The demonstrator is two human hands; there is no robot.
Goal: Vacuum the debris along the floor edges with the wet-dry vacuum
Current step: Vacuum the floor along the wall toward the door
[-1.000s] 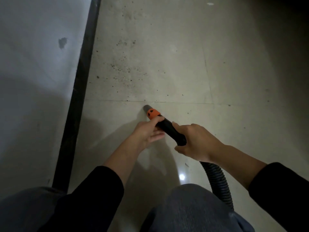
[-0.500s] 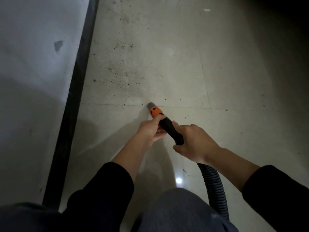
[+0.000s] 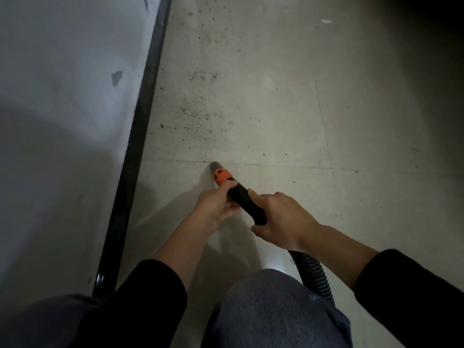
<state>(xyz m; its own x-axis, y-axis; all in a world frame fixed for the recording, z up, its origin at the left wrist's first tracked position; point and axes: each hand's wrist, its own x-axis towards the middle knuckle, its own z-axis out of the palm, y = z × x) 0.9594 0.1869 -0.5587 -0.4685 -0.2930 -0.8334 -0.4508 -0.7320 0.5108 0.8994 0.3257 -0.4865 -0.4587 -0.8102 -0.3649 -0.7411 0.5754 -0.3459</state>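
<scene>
A black vacuum nozzle (image 3: pixel 247 203) with an orange collar and a grey tip (image 3: pixel 216 166) points down at the pale tiled floor, its tip at a grout line. My left hand (image 3: pixel 216 204) grips the nozzle just behind the orange collar. My right hand (image 3: pixel 281 219) grips the nozzle's rear end, where the ribbed black hose (image 3: pixel 313 275) leaves it and runs back past my knee. Dark debris specks (image 3: pixel 195 121) lie scattered on the tile just beyond the tip, near the black baseboard (image 3: pixel 145 116).
A grey-white wall (image 3: pixel 62 109) fills the left side, with a dark chip mark (image 3: pixel 116 77) on it. A small white scrap (image 3: pixel 326 21) lies on the floor at the far right. My knee in grey trousers (image 3: pixel 271 310) is at the bottom. The right side is in shadow.
The nozzle tip has crept forward from short of the grout line to the line itself. Both hands keep the same grip.
</scene>
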